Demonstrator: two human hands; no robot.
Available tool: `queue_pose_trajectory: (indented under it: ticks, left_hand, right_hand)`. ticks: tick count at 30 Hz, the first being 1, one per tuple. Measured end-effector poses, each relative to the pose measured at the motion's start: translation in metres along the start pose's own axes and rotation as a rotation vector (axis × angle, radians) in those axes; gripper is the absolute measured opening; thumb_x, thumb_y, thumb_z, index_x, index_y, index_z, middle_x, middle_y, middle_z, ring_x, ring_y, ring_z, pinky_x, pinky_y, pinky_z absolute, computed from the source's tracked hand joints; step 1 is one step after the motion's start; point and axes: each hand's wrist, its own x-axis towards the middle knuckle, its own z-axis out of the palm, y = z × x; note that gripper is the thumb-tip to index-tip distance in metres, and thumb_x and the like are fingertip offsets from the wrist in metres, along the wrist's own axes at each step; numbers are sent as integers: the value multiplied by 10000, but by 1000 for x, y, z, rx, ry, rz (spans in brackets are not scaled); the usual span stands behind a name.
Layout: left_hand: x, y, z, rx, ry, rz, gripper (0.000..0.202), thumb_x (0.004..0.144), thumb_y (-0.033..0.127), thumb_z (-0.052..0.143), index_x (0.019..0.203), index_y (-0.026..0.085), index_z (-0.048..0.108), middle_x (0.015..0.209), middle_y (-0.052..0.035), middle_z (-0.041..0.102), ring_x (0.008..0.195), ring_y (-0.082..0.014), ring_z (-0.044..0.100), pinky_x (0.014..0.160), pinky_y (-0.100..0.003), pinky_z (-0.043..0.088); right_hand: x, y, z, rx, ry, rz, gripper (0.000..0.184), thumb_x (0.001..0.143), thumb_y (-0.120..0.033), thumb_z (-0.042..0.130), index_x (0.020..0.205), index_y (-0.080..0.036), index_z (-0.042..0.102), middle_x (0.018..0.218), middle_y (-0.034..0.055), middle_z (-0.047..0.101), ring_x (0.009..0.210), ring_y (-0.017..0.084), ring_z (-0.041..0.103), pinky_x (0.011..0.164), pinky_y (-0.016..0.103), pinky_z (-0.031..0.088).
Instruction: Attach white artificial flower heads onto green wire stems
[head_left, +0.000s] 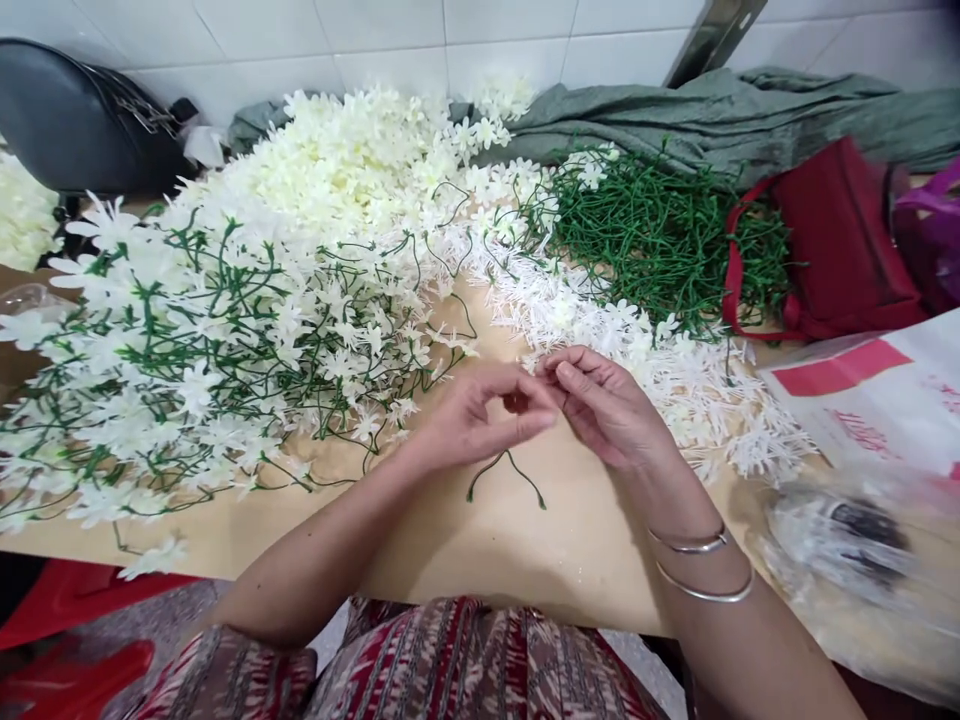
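Note:
My left hand (pixel 491 415) is closed in a pinch over the middle of the table, its thumb and fingertips close to my right hand. Below it hangs a forked green plastic flower stem (pixel 527 474), whose upper part is hidden behind the hand. My right hand (pixel 604 405) also pinches, thumb against fingers; whatever lies between them is too small to make out. To the left spreads a heap of white artificial flowers on green stems (pixel 247 340). Just beyond my right hand lie white thread-like flower pieces (pixel 559 300).
Loose cream-white blossoms (pixel 337 165) are piled at the back, beside bare green stems (pixel 645 230). A red bag (pixel 847 240), a white printed bag (pixel 892 390) and clear plastic (pixel 840 540) occupy the right. A black bag (pixel 82 120) stands back left; green cloth (pixel 750 115) lines the wall.

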Motion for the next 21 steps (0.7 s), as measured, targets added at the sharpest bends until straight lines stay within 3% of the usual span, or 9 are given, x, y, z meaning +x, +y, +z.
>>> queue_pose_trajectory:
  ticks: [3, 5, 9, 11, 14, 17, 19, 21]
  left_hand:
    - [0, 5, -19, 370, -396, 47, 168, 872, 353, 866, 945, 228, 782, 932, -47, 776, 841, -166, 697, 806, -286, 546]
    - [0, -1, -25, 519, -522, 82, 207, 810, 297, 921, 961, 248, 788, 971, -38, 774, 901, -187, 705, 854, -301, 527]
    - [1, -19, -20, 685, -537, 185, 128, 861, 190, 853, 799, 246, 756, 847, -6, 730, 843, -177, 658, 875, -306, 482]
    - [1, -19, -17, 675, -527, 163, 149, 901, 179, 804, 778, 229, 738, 825, -8, 724, 853, -175, 644, 875, -301, 473]
    - [1, -8, -18, 501, -548, -18, 82, 954, 221, 745, 874, 203, 740, 868, -27, 743, 861, -165, 655, 815, -281, 487]
    - [1, 3, -21, 169, -541, -211, 130, 971, 313, 732, 973, 182, 730, 900, -47, 747, 807, -144, 676, 754, -264, 519]
    - [1, 5, -23, -9, -452, -243, 209, 952, 373, 763, 1024, 180, 730, 918, -53, 745, 816, -144, 693, 770, -269, 546]
    - [2, 3, -24, -30, -377, -213, 245, 946, 402, 774, 1040, 177, 752, 940, -62, 755, 848, -149, 705, 798, -273, 557]
  right_hand:
    - [2, -1, 0, 24, 46, -56, 304, 732, -470, 957, 854, -268, 765, 909, -10, 728, 883, 140, 688, 965, 323, 588]
    - [2, -1, 0, -9, 97, -133, 293, 758, -471, 933, 858, -264, 751, 912, -5, 723, 892, 145, 677, 974, 326, 571]
    - [3, 6, 0, -340, 162, -311, 212, 853, -419, 839, 927, -258, 722, 906, 10, 708, 828, 167, 638, 856, 345, 568]
    - [4, 11, 0, -588, 173, -443, 162, 896, -363, 782, 1000, -250, 733, 944, 27, 683, 813, 175, 621, 813, 357, 565]
    - [8, 17, 0, -896, 153, -627, 191, 939, -282, 719, 1124, -251, 754, 1031, 50, 634, 766, 169, 589, 763, 373, 560]
    - [15, 22, 0, -1070, 126, -711, 222, 932, -225, 717, 1146, -262, 759, 999, 49, 594, 775, 184, 574, 715, 370, 530]
    - [17, 24, 1, -1124, 119, -733, 160, 924, -214, 712, 1071, -254, 760, 951, 50, 577, 839, 213, 593, 718, 375, 512]
    - [18, 25, 1, -1140, 119, -735, 73, 933, -203, 687, 955, -243, 744, 926, 54, 583, 878, 229, 606, 734, 383, 506]
